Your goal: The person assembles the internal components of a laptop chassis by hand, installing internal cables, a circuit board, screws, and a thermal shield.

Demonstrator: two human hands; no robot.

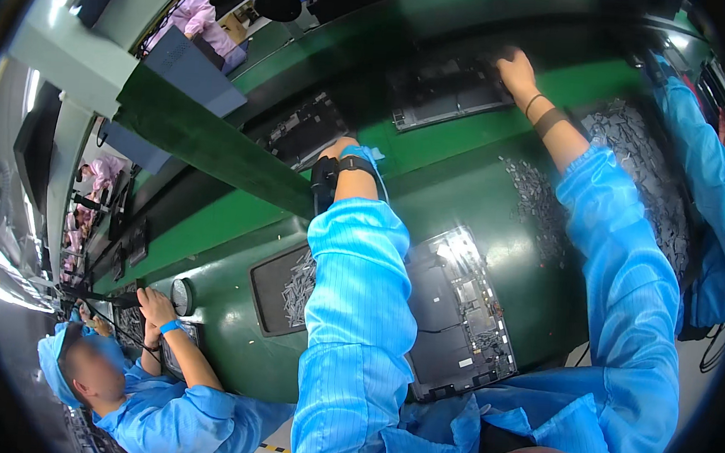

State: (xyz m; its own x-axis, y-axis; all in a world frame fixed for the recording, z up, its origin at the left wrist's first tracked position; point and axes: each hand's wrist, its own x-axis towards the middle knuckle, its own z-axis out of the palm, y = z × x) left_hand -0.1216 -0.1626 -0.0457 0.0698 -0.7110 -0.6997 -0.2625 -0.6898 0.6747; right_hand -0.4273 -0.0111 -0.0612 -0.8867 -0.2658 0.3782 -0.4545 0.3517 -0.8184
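My right hand (517,72) reaches far across the bench, its curled fingers on the right end of a dark laptop base (444,107) on the green belt. Part of that base is smeared by motion. My left hand (340,148) is at the right side of a second opened laptop base (298,127); its fingers are mostly hidden behind the wrist and a black strap. Close to my body, between my forearms, lies a third laptop base (448,315), its circuit board and black panels exposed. Neither hand touches this one.
Left of my left forearm sits a dark tray (271,291) of small grey strips. More grey pieces (538,204) lie loose at right, beside a large heap (636,160). A green post (210,146) slants across the left. Co-workers in blue (177,414) sit on both sides.
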